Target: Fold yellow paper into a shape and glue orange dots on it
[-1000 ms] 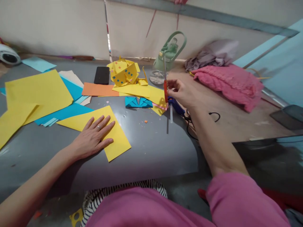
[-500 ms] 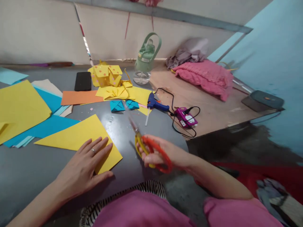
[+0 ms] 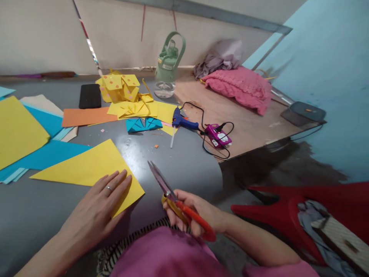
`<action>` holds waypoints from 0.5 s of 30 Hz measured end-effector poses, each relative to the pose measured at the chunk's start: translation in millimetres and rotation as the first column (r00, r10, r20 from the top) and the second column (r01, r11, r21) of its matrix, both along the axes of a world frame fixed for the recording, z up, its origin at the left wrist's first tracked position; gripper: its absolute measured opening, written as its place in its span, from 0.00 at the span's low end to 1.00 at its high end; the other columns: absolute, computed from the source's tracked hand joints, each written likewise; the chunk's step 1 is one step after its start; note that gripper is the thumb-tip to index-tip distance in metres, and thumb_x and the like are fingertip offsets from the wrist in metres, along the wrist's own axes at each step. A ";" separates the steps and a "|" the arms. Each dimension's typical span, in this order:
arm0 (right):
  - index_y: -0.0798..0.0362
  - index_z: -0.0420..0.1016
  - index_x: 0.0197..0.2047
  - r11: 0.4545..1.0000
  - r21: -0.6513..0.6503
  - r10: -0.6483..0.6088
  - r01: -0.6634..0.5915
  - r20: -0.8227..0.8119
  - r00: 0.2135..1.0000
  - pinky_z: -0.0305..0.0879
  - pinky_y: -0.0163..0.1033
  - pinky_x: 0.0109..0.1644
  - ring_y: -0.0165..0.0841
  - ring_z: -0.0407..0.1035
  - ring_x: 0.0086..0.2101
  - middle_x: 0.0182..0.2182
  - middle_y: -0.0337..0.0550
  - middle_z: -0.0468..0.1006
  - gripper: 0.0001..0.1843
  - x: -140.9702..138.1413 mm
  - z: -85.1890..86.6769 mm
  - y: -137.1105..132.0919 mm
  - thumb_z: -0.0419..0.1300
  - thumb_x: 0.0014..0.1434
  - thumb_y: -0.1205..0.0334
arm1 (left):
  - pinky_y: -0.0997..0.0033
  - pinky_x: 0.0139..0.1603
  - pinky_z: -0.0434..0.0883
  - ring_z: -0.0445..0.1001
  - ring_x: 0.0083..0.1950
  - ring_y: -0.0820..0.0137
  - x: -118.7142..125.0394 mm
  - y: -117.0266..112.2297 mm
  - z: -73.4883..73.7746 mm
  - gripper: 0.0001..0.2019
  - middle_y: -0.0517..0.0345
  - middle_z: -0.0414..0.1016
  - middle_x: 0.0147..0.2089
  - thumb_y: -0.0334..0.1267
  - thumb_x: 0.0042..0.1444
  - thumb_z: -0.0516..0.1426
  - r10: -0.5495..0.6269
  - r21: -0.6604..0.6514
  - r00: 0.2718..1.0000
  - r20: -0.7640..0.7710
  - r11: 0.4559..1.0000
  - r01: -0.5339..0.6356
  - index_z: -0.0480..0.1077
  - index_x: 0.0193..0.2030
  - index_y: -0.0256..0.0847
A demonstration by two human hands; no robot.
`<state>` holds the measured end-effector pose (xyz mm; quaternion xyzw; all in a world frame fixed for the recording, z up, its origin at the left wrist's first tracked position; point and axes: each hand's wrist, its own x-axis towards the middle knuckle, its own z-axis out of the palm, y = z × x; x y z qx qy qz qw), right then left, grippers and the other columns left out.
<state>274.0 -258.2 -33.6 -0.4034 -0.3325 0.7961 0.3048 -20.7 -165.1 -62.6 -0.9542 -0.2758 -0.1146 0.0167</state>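
My left hand (image 3: pixel 96 209) lies flat, fingers spread, on the near corner of a folded yellow paper triangle (image 3: pixel 86 167) on the grey table (image 3: pixel 178 161). A ring shows on one finger. My right hand (image 3: pixel 193 213) is closed on the red and yellow handles of a pair of scissors (image 3: pixel 173 198) near the table's front edge. The closed blades point up and left, toward the yellow paper's right corner, a short gap away from it.
Yellow, blue and orange sheets (image 3: pixel 25 130) cover the left. Folded yellow paper shapes (image 3: pixel 121 90), blue folded pieces (image 3: pixel 142 124), a black phone (image 3: pixel 90 95), a blue glue gun (image 3: pixel 181 122), a pink device with cable (image 3: pixel 219 135) and a green bottle (image 3: pixel 167 63) lie behind. Pink cloth (image 3: pixel 239 86) is back right.
My right hand lifted the scissors from the back of the table beside the glue gun and brought them to the front edge. The blades now point toward the yellow paper. My left hand stayed put.
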 end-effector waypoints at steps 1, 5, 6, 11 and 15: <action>0.53 0.69 0.47 1.000 0.019 0.014 -0.014 -0.016 1.000 0.60 0.31 0.31 0.23 0.66 0.28 0.33 0.37 0.75 0.36 1.0 0.2 -1.5 0.75 0.42 0.41 | 0.52 0.66 0.67 0.65 0.70 0.53 -2.4 -0.2 -0.9 0.31 0.46 0.64 0.71 0.46 0.66 0.50 -0.011 -0.001 1.000 -0.001 1.000 0.011 0.51 0.74 0.39; 0.56 0.71 0.51 0.990 0.137 0.039 -0.030 -0.061 0.997 0.59 0.32 0.32 0.25 0.63 0.29 0.33 0.39 0.73 0.44 3.5 -6.5 -8.3 0.65 0.46 0.26 | 0.48 0.66 0.68 0.66 0.69 0.54 -4.9 0.1 -3.8 0.32 0.49 0.64 0.71 0.32 0.62 0.48 0.001 -0.021 1.000 0.005 1.000 -0.001 0.52 0.74 0.43; 0.56 0.71 0.52 0.987 0.157 0.035 -0.023 -0.074 0.997 0.58 0.32 0.32 0.24 0.62 0.29 0.32 0.38 0.71 0.43 3.8 -11.1 -10.3 0.63 0.48 0.26 | 0.47 0.66 0.68 0.66 0.69 0.53 -3.1 -0.2 -3.7 0.32 0.49 0.64 0.71 0.30 0.61 0.48 0.010 -0.032 1.000 0.012 0.999 -0.010 0.52 0.74 0.43; 0.53 0.69 0.56 0.985 0.161 0.097 -0.063 -0.213 0.972 0.68 0.38 0.38 0.26 0.63 0.29 0.34 0.37 0.65 0.40 2.0 -41.1 -15.7 0.59 0.55 0.28 | 0.44 0.64 0.70 0.70 0.67 0.52 7.6 -4.8 10.0 0.31 0.46 0.68 0.68 0.34 0.66 0.48 0.099 -0.060 0.989 0.109 0.994 -0.093 0.48 0.75 0.45; 0.52 0.70 0.53 0.979 0.202 0.088 -0.024 -0.313 0.946 0.67 0.36 0.32 0.25 0.58 0.25 0.32 0.37 0.65 0.43 -7.1 -46.9 -9.3 0.53 0.54 0.22 | 0.52 0.68 0.68 0.69 0.68 0.59 -6.6 -1.5 36.5 0.26 0.53 0.67 0.70 0.36 0.71 0.46 0.402 -0.136 0.843 0.356 0.915 -0.379 0.51 0.74 0.51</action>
